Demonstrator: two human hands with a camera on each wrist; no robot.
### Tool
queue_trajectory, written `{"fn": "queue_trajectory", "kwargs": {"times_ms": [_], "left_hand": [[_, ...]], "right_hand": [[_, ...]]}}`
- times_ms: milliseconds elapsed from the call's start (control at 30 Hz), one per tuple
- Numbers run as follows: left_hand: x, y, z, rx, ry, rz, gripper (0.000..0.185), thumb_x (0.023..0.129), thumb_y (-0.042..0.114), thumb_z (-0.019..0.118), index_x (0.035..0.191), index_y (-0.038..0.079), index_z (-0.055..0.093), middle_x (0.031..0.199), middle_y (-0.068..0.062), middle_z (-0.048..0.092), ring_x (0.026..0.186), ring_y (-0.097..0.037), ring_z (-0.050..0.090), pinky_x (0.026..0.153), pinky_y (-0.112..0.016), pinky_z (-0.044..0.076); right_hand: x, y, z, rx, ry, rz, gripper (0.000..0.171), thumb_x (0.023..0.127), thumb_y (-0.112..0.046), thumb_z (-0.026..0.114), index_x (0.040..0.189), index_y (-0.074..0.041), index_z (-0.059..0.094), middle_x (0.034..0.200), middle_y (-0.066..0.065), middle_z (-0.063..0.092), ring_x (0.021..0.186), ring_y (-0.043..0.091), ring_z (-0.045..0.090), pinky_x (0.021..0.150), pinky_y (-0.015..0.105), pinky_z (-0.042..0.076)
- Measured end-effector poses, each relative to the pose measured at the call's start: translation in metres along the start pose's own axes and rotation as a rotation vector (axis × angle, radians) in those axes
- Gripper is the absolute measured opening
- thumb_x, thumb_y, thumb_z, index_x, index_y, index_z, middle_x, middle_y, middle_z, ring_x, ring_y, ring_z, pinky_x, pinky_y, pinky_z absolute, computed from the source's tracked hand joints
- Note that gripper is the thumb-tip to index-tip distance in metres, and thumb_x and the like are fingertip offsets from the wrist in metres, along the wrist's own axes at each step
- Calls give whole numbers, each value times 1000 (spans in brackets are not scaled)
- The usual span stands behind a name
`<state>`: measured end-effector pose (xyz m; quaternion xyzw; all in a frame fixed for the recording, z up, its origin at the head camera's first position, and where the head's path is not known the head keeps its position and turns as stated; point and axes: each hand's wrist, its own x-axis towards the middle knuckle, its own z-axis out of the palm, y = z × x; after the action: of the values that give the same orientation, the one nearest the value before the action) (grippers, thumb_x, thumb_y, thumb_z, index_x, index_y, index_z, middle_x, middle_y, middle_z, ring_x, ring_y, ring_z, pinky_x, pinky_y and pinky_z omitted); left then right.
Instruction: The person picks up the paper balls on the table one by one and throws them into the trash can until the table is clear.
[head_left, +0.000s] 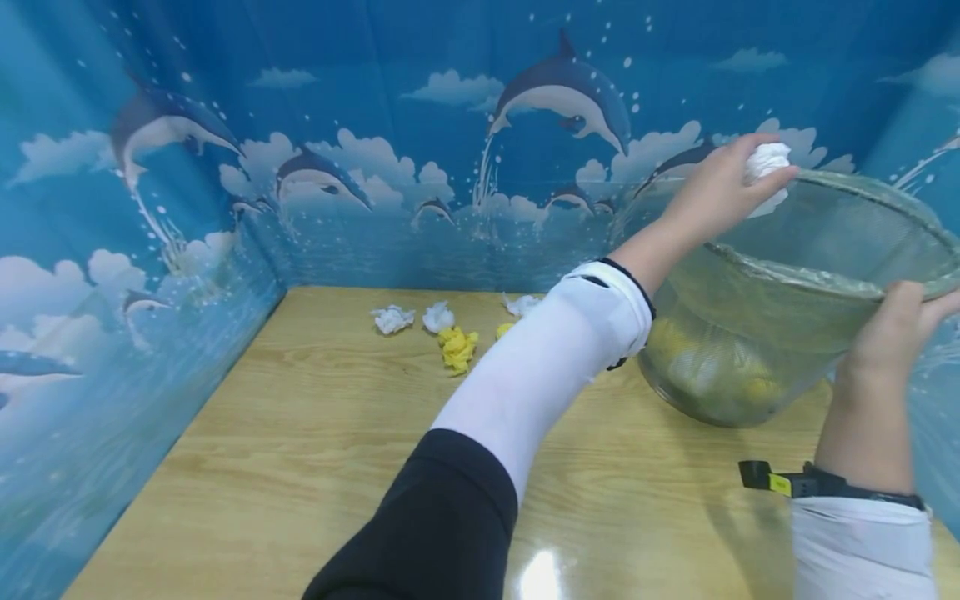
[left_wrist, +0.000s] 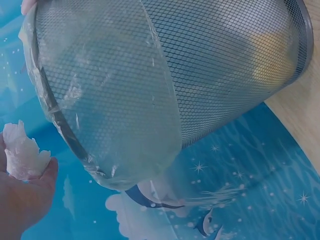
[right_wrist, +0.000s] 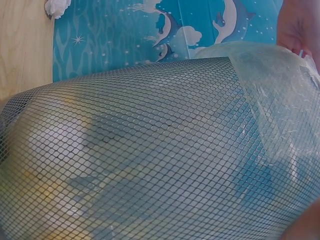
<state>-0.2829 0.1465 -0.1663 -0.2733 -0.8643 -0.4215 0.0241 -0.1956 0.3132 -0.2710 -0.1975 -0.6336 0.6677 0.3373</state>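
Note:
A wire-mesh bin [head_left: 757,333] lined with clear plastic is tipped over the right side of the wooden table [head_left: 315,450], its mouth facing up and right. My right hand [head_left: 896,333] grips its near rim. My left hand [head_left: 716,200] pinches a crumpled white paper ball [head_left: 768,162] at the bin's far rim. In the left wrist view the ball [left_wrist: 22,152] sits in my fingers [left_wrist: 25,200], just beside the bin [left_wrist: 175,75]. Yellow and white balls [head_left: 712,367] lie inside the bin. In the right wrist view the mesh [right_wrist: 150,150] fills the frame, with fingers [right_wrist: 300,25] at the rim.
Crumpled paper lies at the back of the table: white balls [head_left: 392,318], [head_left: 438,317], [head_left: 522,304] and yellow ones [head_left: 457,348], [head_left: 504,330]. Blue dolphin-print walls [head_left: 150,250] close in the left, back and right sides.

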Motion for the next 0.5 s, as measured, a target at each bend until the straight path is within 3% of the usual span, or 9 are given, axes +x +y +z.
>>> {"fn": "queue_trajectory", "kwargs": {"times_ms": [500], "left_hand": [[-6,3,3,71,-58,-16,55,98,37,55,149,35,34,148,21,35,128,8,39,93,-8,39]], "right_hand": [[-1,2,0,27,3,-52,68,100,-23,25,154,-28,-17,159,-17,-15,141,-5,-15,111,13,-12]]}}
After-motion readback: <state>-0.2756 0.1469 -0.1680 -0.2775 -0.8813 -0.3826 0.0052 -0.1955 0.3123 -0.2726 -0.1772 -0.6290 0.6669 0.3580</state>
